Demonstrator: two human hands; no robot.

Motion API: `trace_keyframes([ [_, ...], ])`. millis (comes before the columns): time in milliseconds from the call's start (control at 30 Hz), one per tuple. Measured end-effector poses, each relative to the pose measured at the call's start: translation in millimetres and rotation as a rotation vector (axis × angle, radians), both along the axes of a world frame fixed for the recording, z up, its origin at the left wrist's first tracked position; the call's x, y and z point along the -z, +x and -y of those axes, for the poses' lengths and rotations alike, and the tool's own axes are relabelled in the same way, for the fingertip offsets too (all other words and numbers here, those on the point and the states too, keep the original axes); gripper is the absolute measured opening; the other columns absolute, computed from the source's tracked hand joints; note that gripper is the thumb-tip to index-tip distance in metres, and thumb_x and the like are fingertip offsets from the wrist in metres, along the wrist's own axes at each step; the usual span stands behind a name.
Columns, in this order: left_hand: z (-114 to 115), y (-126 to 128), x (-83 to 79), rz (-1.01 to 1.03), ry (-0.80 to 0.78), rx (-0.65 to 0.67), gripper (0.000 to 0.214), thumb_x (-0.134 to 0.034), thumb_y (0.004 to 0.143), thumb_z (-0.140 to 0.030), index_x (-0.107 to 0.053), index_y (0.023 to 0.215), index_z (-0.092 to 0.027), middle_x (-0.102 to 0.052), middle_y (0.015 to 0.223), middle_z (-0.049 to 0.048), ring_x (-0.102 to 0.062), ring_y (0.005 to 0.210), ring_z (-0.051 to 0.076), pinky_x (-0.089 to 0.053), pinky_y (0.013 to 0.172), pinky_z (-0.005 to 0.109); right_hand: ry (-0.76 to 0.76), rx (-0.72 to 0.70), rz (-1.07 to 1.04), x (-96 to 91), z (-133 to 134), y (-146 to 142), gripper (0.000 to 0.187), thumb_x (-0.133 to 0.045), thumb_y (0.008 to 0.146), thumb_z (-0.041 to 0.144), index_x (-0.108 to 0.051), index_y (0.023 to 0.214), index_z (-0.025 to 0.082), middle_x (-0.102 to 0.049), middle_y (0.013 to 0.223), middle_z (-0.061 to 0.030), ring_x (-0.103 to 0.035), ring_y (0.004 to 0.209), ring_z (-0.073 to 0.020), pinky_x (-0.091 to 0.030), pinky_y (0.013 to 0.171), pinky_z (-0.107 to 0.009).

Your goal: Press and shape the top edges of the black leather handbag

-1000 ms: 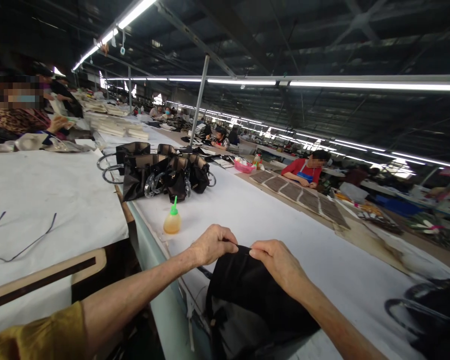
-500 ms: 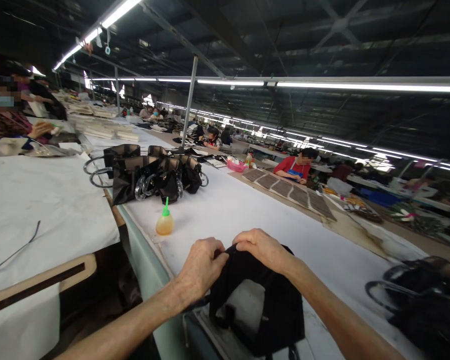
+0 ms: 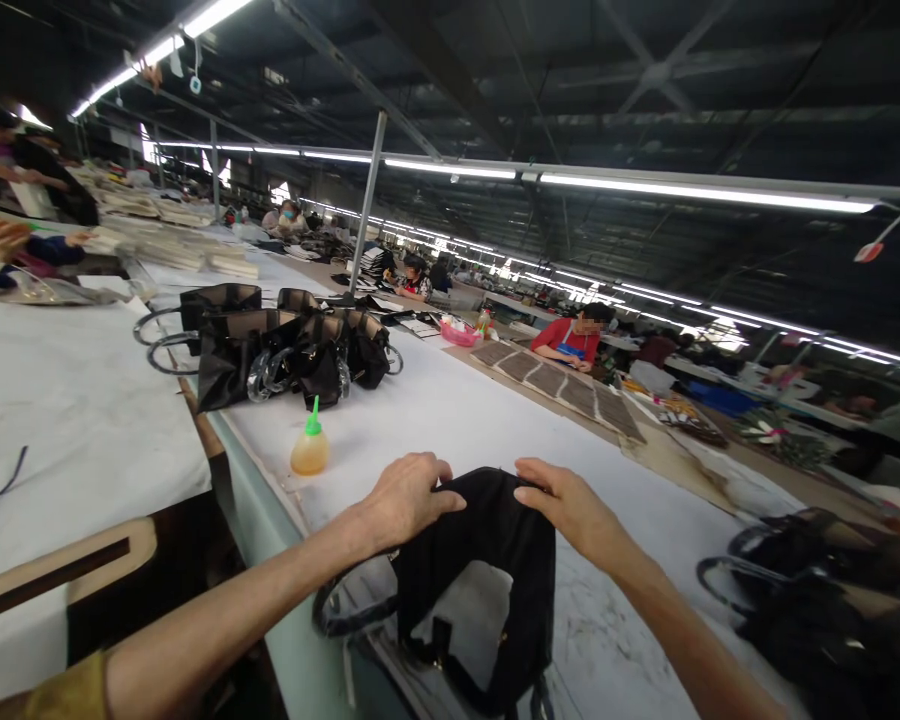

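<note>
A black handbag (image 3: 487, 530) stands at the near edge of the white-topped table, its opening toward me and a pale patch showing inside. My left hand (image 3: 412, 495) pinches the bag's upper left rim between thumb and fingers. At the upper right rim, my right hand (image 3: 562, 500) grips the edge the same way. A dark looped handle (image 3: 356, 620) hangs off the bag's left side. Beyond my left hand stands a small squeeze bottle (image 3: 310, 448) with amber liquid and a green nozzle.
Several black handbags (image 3: 229, 350) with wrapped handles are grouped at the table's left edge. More dark bags (image 3: 817, 610) lie at the right. A metal post (image 3: 367, 200) rises behind. Across the table a person in red (image 3: 566, 340) sits by brown panels (image 3: 555, 385).
My hands have moved apart along the bag's rim, the right one to the right. The bag's opening is more upright, and its left handle now shows. The view has shifted slightly right.
</note>
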State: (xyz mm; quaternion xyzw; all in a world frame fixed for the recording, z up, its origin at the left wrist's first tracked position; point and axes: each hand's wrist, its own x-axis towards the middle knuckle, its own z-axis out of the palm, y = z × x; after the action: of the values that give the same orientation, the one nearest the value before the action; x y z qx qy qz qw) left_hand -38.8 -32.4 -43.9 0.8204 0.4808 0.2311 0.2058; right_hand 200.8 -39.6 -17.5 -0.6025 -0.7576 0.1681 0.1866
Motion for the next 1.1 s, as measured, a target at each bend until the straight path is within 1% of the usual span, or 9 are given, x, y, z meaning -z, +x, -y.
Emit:
trace_keyframes([
  [100, -16, 14, -6.2, -0.047, -0.012, 0.043, 0.037, -0.056, 0.072, -0.047, -0.062, 0.096, -0.021, -0.065, 0.090, 0.0043, -0.057, 0.082, 0.020, -0.041, 0.067, 0.027, 0.029, 0.057, 0.089, 3.8, -6, -9, 0.037, -0.059, 0.071, 0.023, -0.062, 0.108, 0.021, -0.065, 0.105, -0.0069, -0.055, 0.100, -0.0257, -0.039, 0.080, -0.032],
  [200, -31, 30, -12.5, -0.106, -0.051, 0.088, 0.045, -0.058, 0.070, -0.049, -0.060, 0.105, -0.021, -0.065, 0.091, 0.0048, -0.058, 0.082, 0.021, -0.041, 0.067, 0.027, 0.043, 0.094, 0.159, 0.3, -9, -14, 0.013, -0.059, 0.072, 0.022, -0.068, 0.081, 0.023, -0.066, 0.081, -0.0026, -0.057, 0.083, -0.0233, -0.037, 0.066, -0.029],
  [233, -36, 35, -14.2, -0.118, -0.053, 0.114, 0.045, -0.058, 0.070, -0.049, -0.061, 0.105, -0.022, -0.065, 0.092, 0.0047, -0.058, 0.083, 0.021, -0.041, 0.067, 0.027, 0.044, 0.098, 0.171, -1.0, -9, -14, 0.010, -0.057, 0.073, 0.023, -0.067, 0.074, 0.023, -0.065, 0.074, -0.0010, -0.057, 0.077, -0.0214, -0.035, 0.062, -0.028],
  [333, -49, 51, -17.0, -0.124, -0.062, 0.217, 0.039, -0.057, 0.071, -0.047, -0.063, 0.102, -0.024, -0.065, 0.093, 0.0026, -0.057, 0.083, 0.019, -0.041, 0.067, 0.025, 0.044, 0.120, 0.185, -2.9, -7, -12, 0.016, -0.054, 0.077, 0.024, -0.065, 0.066, 0.023, -0.058, 0.059, 0.0021, -0.053, 0.062, -0.0168, -0.030, 0.053, -0.025],
  [433, -57, 63, -16.2, -0.145, -0.077, 0.297, 0.030, -0.052, 0.076, -0.044, -0.066, 0.093, -0.024, -0.064, 0.078, 0.0005, -0.056, 0.073, 0.016, -0.039, 0.061, 0.023, 0.061, 0.146, 0.189, -1.3, -6, -6, 0.017, -0.053, 0.076, 0.024, -0.064, 0.064, 0.022, -0.053, 0.053, 0.0031, -0.049, 0.057, -0.0149, -0.028, 0.052, -0.025],
  [500, -59, 69, -15.2, -0.163, -0.085, 0.309, 0.027, -0.049, 0.078, -0.041, -0.067, 0.084, -0.022, -0.062, 0.067, -0.0005, -0.053, 0.064, 0.014, -0.037, 0.057, 0.022, 0.079, 0.140, 0.186, 0.7, -5, -3, 0.016, -0.054, 0.076, 0.023, -0.064, 0.064, 0.022, -0.052, 0.053, 0.0033, -0.048, 0.057, -0.0145, -0.028, 0.053, -0.025],
  [700, -51, 74, -23.5, -0.168, -0.027, 0.320, 0.024, -0.048, 0.077, -0.033, -0.066, 0.071, -0.018, -0.057, 0.057, -0.0009, -0.047, 0.055, 0.011, -0.034, 0.050, 0.021, 0.104, 0.097, 0.141, -2.0, -4, 5, 0.017, -0.052, 0.077, 0.027, -0.066, 0.067, 0.023, -0.051, 0.054, 0.0042, -0.046, 0.057, -0.0140, -0.029, 0.055, -0.025],
  [867, -33, 67, -36.6, -0.213, 0.085, 0.228, 0.023, -0.046, 0.073, -0.026, -0.067, 0.069, -0.019, -0.061, 0.061, 0.0023, -0.052, 0.058, 0.014, -0.036, 0.054, 0.023, 0.085, 0.027, 0.079, -10.6, -4, 2, 0.017, -0.053, 0.075, 0.029, -0.066, 0.067, 0.023, -0.047, 0.051, 0.0049, -0.044, 0.053, -0.0142, -0.029, 0.052, -0.025],
  [1100, -20, 54, -29.0, -0.247, -0.049, 0.082, 0.024, -0.044, 0.074, -0.027, -0.066, 0.071, -0.019, -0.063, 0.067, 0.0037, -0.056, 0.062, 0.016, -0.039, 0.055, 0.024, -0.007, -0.125, -0.072, 2.8, -14, -9, 0.021, -0.049, 0.076, 0.027, -0.069, 0.076, 0.020, -0.061, 0.065, 0.0018, -0.054, 0.067, -0.0188, -0.040, 0.065, -0.027],
])
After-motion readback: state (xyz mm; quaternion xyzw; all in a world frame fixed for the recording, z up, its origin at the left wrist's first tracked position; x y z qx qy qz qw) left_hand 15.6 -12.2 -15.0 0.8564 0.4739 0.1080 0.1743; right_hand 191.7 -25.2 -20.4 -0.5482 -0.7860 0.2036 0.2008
